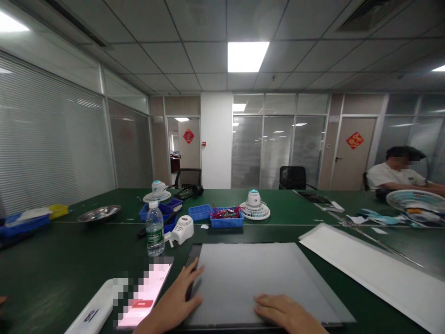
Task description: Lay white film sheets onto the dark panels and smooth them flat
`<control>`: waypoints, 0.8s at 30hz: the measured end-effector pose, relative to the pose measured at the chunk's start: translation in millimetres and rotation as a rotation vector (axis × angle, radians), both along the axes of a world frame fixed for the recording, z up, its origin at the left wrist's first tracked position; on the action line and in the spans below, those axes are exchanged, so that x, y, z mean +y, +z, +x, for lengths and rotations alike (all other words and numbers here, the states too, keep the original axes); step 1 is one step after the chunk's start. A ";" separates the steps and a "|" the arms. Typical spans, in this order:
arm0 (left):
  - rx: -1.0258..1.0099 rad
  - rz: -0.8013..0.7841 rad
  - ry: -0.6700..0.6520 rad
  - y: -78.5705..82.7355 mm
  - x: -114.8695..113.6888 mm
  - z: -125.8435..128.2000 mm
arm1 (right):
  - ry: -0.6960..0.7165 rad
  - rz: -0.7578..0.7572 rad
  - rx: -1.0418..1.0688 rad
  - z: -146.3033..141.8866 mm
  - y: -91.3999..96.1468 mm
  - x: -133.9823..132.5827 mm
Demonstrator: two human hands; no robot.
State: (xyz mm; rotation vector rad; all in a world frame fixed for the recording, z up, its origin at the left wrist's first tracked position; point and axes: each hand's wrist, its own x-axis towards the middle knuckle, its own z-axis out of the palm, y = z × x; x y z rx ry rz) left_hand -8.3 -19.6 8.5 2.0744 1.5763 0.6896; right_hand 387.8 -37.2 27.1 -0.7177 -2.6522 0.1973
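A flat grey-white panel point(250, 278) with a dark border strip along its left side lies on the green table in front of me. My left hand point(175, 297) rests at the panel's left edge, fingers spread and thumb apart, holding nothing. Flat on the panel's lower right part is my right hand point(285, 311), its fingers stretched out and pointing left. Just left of my left hand lies a phone with a lit pink screen point(148, 294), partly blurred out. Farther left is a white oblong object point(93, 311) with dark writing on it.
Beyond the panel stand a water bottle point(155, 232), a white fan part point(183, 229), a blue tray of red wires point(226, 218) and a small fan point(255, 206). White sheets point(375, 273) lie right. A metal dish point(99, 214) sits left. A person point(399, 174) sits far right.
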 end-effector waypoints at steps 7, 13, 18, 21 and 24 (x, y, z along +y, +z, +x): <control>0.109 0.026 -0.082 9.3 -0.3 9.5 | -0.884 0.160 0.206 117.1 -24.1 73.0; 0.248 0.082 0.046 4.2 1.9 13.9 | -1.377 0.015 -0.173 208.4 -49.6 95.1; 0.305 0.162 0.117 6.6 -1.7 21.7 | -1.259 0.033 -0.191 196.2 -46.3 92.3; 0.320 0.188 0.133 8.7 -4.9 23.3 | -1.214 0.076 -0.199 181.9 -39.4 90.0; 0.319 0.206 0.136 9.2 -7.2 22.7 | -1.202 0.122 -0.196 173.3 -30.5 84.3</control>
